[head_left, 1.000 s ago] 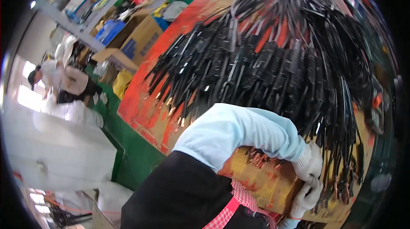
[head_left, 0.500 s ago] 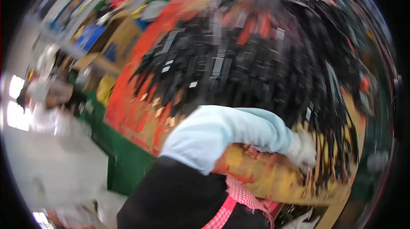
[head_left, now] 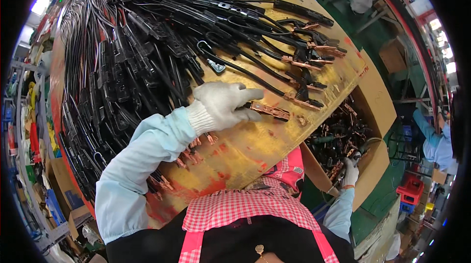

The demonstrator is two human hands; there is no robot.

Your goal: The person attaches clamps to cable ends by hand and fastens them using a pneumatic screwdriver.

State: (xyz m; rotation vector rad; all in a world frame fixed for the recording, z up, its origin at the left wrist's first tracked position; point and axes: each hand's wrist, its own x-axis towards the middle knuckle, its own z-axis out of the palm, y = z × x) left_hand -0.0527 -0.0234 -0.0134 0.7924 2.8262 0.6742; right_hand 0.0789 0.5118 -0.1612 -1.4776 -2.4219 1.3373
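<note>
My left hand (head_left: 218, 106), in a white glove, is over the yellow-and-red table. Its thumb and fingers lie on either side of a copper-jawed clamp (head_left: 270, 111), which sticks out to the right; the part under the glove is hidden. My right hand (head_left: 350, 172), also gloved, reaches down into a cardboard box (head_left: 380, 101) at the right. Its fingers are curled among dark clamps with copper jaws (head_left: 338, 135), and what they hold is hidden. More black-handled clamps on cables (head_left: 306, 99) lie beyond my left hand with their jaws toward the box.
Black cables with long black handles (head_left: 115, 76) cover the table's left and far parts. A small metal fitting (head_left: 216, 66) lies among them. On the right are a red crate (head_left: 411, 188) and a co-worker's blue sleeve (head_left: 426, 125). Shelving (head_left: 19, 74) with goods lines the left.
The view has swung round and become sharp. My left hand has moved from the cable ends by the table's near edge to the clamp; my right hand now shows, inside the box.
</note>
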